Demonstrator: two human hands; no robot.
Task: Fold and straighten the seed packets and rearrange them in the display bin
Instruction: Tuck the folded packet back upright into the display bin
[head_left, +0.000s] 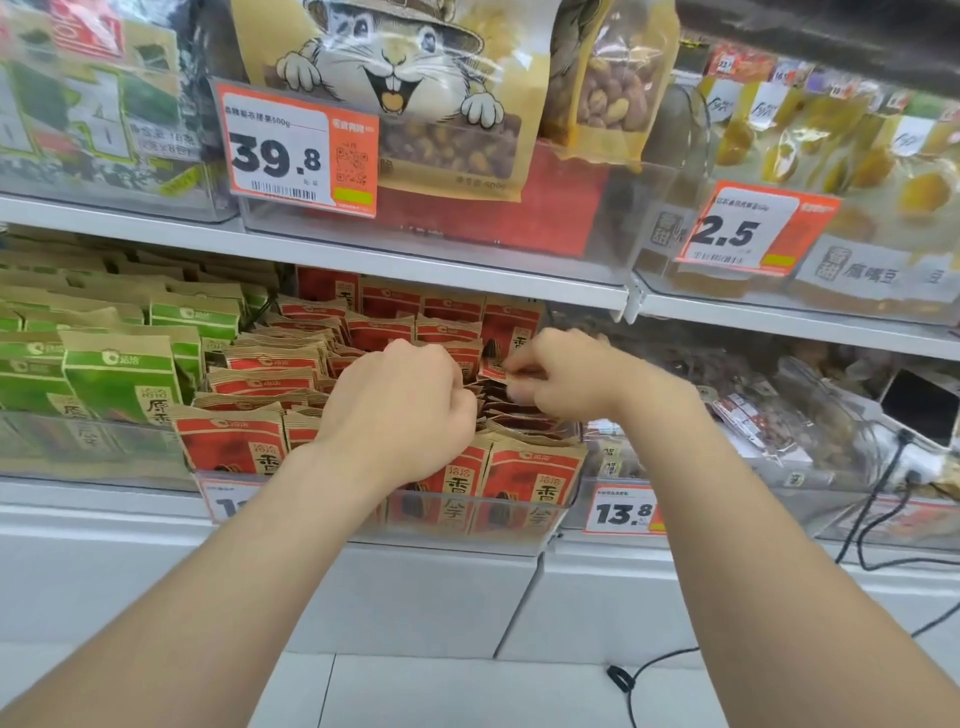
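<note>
Several red-and-tan seed packets (270, 382) stand in rows inside a clear display bin (457, 525) on the middle shelf. My left hand (400, 410) is curled over the packets in the middle of the bin, its fingers hidden among them. My right hand (566, 376) pinches the top edge of a red packet (493, 366) at the right side of the bin. Both hands sit close together above the front row of packets (535, 473).
Green seed packets (122, 374) fill the bin to the left. A bin of bagged snacks (769, 410) sits to the right, with black cables (878, 499) hanging by it. The upper shelf (363, 257) overhangs closely, carrying price tags (298, 153) and nut bags.
</note>
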